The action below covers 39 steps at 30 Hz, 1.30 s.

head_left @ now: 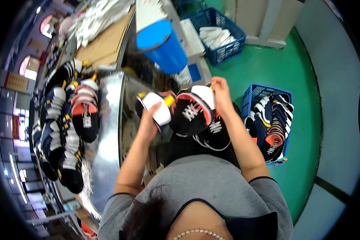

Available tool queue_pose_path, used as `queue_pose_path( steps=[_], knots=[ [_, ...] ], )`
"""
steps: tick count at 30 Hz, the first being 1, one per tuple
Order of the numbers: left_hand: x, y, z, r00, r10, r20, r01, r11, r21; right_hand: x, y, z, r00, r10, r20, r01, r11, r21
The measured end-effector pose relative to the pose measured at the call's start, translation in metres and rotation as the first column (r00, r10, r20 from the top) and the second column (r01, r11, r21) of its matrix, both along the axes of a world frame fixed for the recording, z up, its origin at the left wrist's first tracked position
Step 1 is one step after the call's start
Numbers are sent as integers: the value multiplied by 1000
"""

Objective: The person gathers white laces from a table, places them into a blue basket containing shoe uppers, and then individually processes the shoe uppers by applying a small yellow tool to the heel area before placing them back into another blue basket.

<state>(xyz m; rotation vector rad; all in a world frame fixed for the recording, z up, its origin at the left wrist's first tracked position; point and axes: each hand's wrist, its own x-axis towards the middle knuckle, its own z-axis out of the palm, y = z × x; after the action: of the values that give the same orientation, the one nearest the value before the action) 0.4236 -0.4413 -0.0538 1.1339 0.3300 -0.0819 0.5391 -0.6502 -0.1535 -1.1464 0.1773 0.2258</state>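
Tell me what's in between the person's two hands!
In the head view, a yellow tab and a black shoe piece with white lacing lie between the left hand and the right hand.

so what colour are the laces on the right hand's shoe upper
White laces, clearest in the head view.

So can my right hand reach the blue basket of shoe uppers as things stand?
Probably, once freed: your right hand holds a shoe upper, but nothing visible seems to block the blue basket.
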Motion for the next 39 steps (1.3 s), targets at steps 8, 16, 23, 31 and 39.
queue_pose_path(
  steps=[8, 16, 23, 31, 39],
  knots=[
    [50, 14, -33, 996, 13, -89, 5, 980, 196, -12, 47, 39, 881, 415, 228, -251, 817, -519],
    [91, 13, -54, 994, 67, -88, -40, 959, 281, 40, 63, 2, 910, 390, 144, -291, 845, -448],
    [131, 21, -48, 966, 39, -254, -89, 979, -185, 70, 67, 13, 891, 447, -81, -454, 884, -116],
    [60, 45, -58, 931, 362, -50, -363, 901, -239, 43, -1, 4, 989, 124, -79, -121, 992, 34],
    [-11, -18, -29, 959, 194, -208, -172, 978, 118, -35, 88, 28, 978, 120, 172, -120, 993, -10]
  ],
)
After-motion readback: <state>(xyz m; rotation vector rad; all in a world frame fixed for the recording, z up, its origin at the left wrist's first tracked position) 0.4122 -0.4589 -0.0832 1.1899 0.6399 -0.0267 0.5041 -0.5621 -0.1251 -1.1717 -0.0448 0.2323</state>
